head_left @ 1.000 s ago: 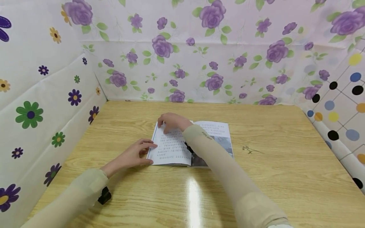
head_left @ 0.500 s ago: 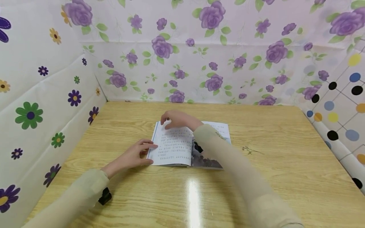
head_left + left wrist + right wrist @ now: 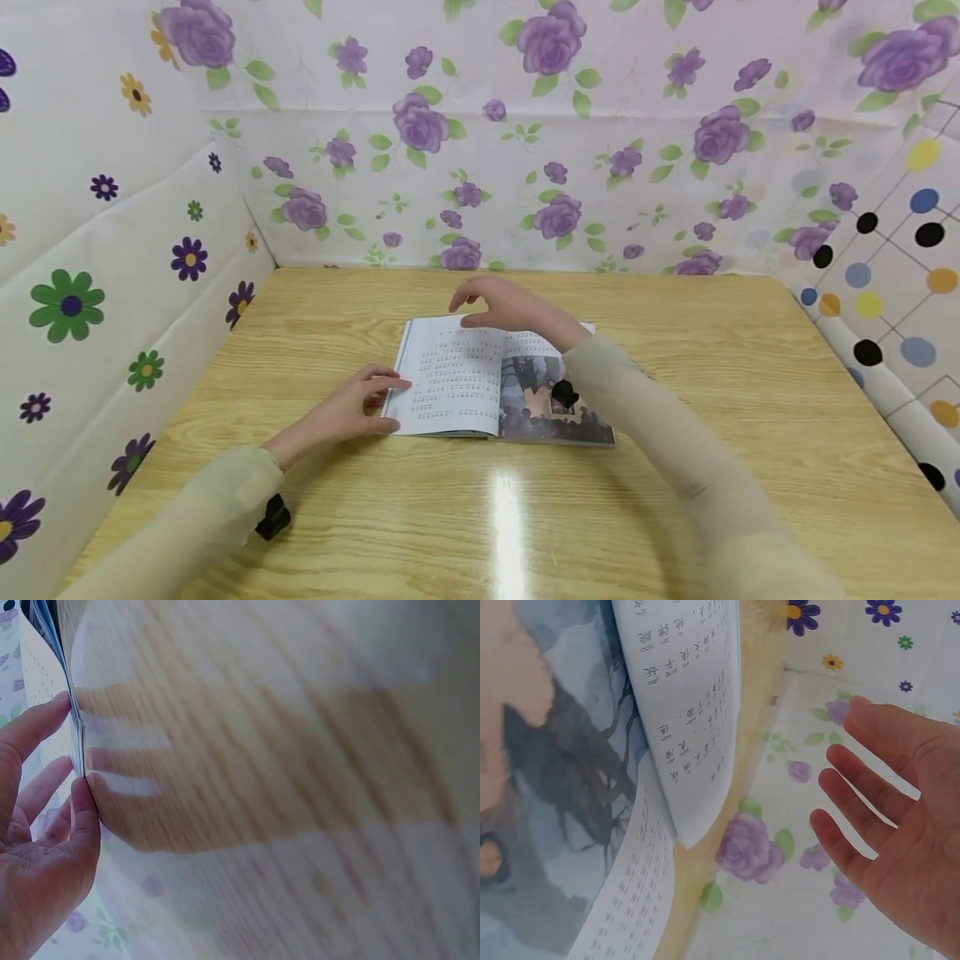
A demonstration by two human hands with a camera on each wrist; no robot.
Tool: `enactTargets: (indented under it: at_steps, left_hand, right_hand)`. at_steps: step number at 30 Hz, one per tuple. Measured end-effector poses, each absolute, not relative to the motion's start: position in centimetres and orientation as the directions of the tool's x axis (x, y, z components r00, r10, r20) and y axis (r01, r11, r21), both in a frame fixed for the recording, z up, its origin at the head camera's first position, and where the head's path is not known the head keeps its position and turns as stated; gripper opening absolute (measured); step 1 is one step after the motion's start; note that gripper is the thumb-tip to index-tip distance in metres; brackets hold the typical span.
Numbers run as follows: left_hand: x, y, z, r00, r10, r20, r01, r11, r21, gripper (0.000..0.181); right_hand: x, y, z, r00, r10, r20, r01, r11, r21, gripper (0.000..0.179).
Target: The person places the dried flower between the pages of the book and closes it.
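Observation:
An open book (image 3: 450,383) lies on the wooden table, printed text on its left page and a dark illustration (image 3: 536,400) on the right one. My left hand (image 3: 358,406) rests at the book's left edge, its fingers reaching onto the page margin and the thumb at the near corner. In the left wrist view, the left hand (image 3: 52,817) has its fingertips right against the edge of the pages. Over the book's top edge hovers my right hand (image 3: 510,307), fingers loosely bent and holding nothing. The right wrist view has this hand (image 3: 900,817) apart from the book's pages (image 3: 690,712).
The wooden table (image 3: 712,350) extends on all sides of the book. Flower-printed cloth (image 3: 450,150) hangs along the back, with a daisy-patterned cloth (image 3: 135,275) at left and a dotted one (image 3: 892,275) at right. The right sleeve (image 3: 660,433) crosses the book's right side.
My right hand has lifted and moved right, from the left page's upper part to over the book's top edge, uncovering more of the text and illustration. The left hand stays at the book's edge.

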State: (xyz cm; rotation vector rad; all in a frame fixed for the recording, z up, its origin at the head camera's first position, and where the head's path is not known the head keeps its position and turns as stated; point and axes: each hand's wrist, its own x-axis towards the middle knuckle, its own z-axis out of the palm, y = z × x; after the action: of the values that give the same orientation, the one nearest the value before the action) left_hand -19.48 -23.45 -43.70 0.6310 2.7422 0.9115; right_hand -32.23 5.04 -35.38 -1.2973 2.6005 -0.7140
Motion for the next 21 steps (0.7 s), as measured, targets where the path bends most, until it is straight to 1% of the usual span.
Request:
enactTargets:
  at_steps: [9,18,21]
  left_hand:
    - [-19.6,-23.4,-43.8,-0.892,0.451,-0.035,0.342,0.723,0.600,0.057]
    - [-19.7,-23.4,-43.9,-0.887,0.461,-0.034,0.350,0.717,0.603,0.057]
    - [-19.7,-23.5,-43.9,-0.886,0.463,-0.029,0.352,0.712,0.608,0.057]
  right_hand:
    - [-30.0,9.6,-35.7,-0.678,-0.709,0.194,-0.689,0.521,-0.504,0.033]
    - [-27.5,14.5,-37.6,-0.756,-0.580,0.304,-0.643,0.569,-0.512,0.036]
    - [-26.7,16.1,-38.2,-0.772,-0.544,0.328,-0.629,0.583,-0.514,0.037]
